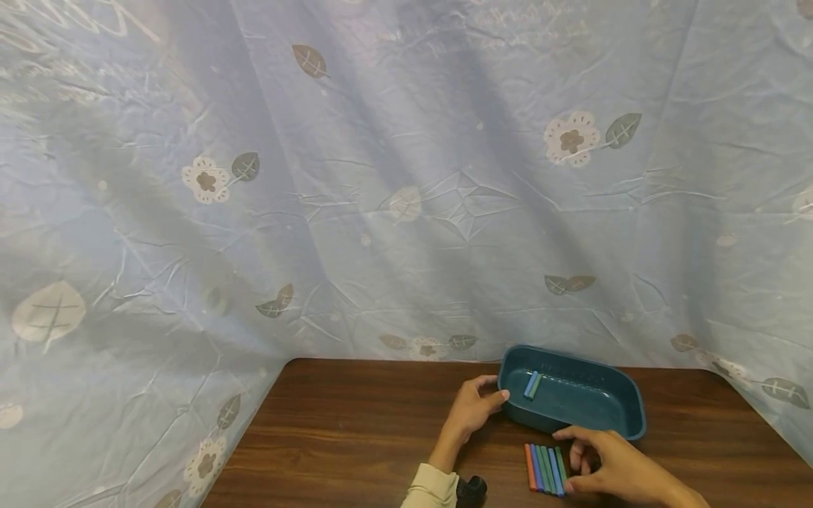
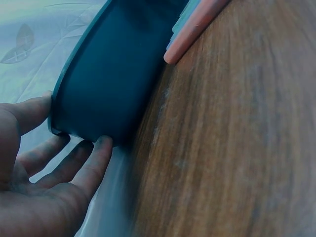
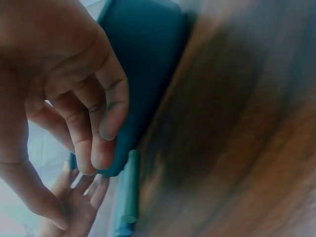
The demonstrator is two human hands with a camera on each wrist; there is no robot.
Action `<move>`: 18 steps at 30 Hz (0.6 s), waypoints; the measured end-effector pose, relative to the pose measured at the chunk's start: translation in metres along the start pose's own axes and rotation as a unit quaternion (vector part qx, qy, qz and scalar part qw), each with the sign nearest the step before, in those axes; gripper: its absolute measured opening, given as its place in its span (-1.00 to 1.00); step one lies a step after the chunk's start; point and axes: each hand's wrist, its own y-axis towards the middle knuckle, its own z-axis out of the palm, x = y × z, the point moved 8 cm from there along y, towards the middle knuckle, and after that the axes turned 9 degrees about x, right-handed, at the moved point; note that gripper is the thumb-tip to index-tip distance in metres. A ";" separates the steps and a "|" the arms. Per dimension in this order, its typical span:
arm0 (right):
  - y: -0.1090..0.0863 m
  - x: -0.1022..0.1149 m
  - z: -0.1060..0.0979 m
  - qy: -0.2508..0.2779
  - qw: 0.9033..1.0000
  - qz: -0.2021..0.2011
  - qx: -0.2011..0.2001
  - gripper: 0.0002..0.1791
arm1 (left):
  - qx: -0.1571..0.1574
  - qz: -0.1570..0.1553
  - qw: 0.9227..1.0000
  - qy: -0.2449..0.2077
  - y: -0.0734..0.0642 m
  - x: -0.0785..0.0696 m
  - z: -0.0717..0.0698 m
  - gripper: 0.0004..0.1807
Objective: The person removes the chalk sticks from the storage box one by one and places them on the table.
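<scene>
A dark teal plastic basin (image 1: pixel 591 398) stands at the back of the table, with one blue chalk stick (image 1: pixel 530 385) and one green chalk stick (image 1: pixel 536 387) lying inside near its left end. My left hand (image 1: pixel 471 408) holds that end, thumb at the rim and fingertips against the outer wall. In front of the basin several chalk sticks lie side by side, from an orange one (image 1: pixel 531 468) on the left to a green one (image 1: pixel 561 463) on the right. Beside that right side hovers my right hand (image 1: pixel 612 467), fingers loosely bent, thumb apart and nothing visible between them.
Brown wood-grain table (image 1: pixel 343 430) lies under everything. Behind it and to both sides hangs a pale blue curtain (image 1: pixel 406 268) with leaf and flower prints, close to the basin's far side. A black band (image 1: pixel 471 490) sits at the left wrist beside a cream sleeve (image 1: pixel 433 487).
</scene>
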 end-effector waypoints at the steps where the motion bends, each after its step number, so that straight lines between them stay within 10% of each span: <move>1: 0.001 0.003 -0.001 0.001 1.000 -0.005 -0.001 -0.27 | 0.000 0.000 1.000 0.001 0.000 0.000 0.000 -0.49; 18: 0.023 0.031 -0.029 -0.039 0.998 -0.026 -0.043 -0.37 | 0.004 0.005 1.000 -0.005 -0.001 -0.002 0.001 -0.47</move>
